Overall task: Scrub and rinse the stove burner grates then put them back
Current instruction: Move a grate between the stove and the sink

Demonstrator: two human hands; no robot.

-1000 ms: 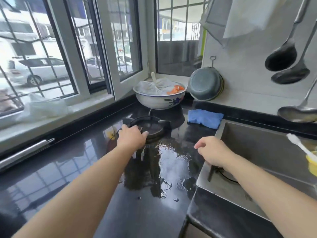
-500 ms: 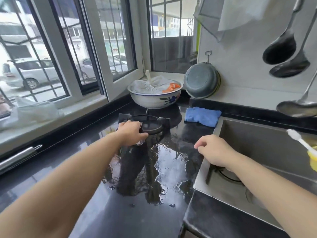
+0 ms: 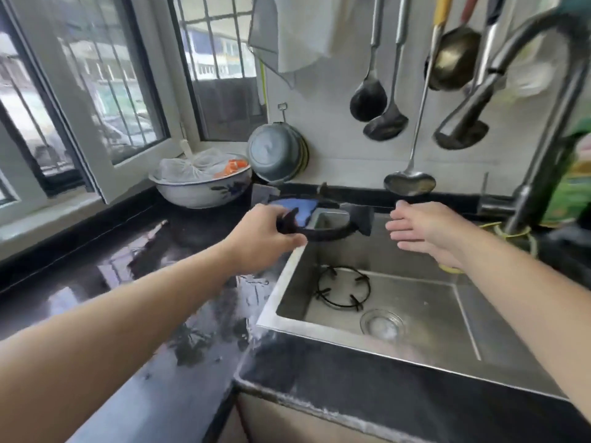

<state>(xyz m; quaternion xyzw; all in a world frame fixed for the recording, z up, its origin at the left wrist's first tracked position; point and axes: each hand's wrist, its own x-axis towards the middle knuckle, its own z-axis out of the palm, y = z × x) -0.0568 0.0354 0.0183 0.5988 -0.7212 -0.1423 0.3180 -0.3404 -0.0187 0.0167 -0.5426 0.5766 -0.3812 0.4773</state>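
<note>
The left hand (image 3: 265, 231) grips a black burner grate (image 3: 323, 225) in the air over the sink (image 3: 415, 353) rim while the right hand (image 3: 425, 230) waits open beside it, so I judge gathering for the wash is underway, next lowering it beside the wire grate (image 3: 343, 287) in the basin, near the wet black bench (image 3: 134, 251), window (image 3: 105, 91) and hanging ladles (image 3: 367, 97).

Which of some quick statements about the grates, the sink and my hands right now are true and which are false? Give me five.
1. The left hand grips a heavy black grate above the sink's edge. True.
2. The right hand holds a sponge. False: it is open and holds nothing.
3. A thin wire grate lies in the sink. True.
4. The blue cloth lies in the sink. False: it is on the counter behind.
5. Water runs from the tap. False: none visible.
</note>
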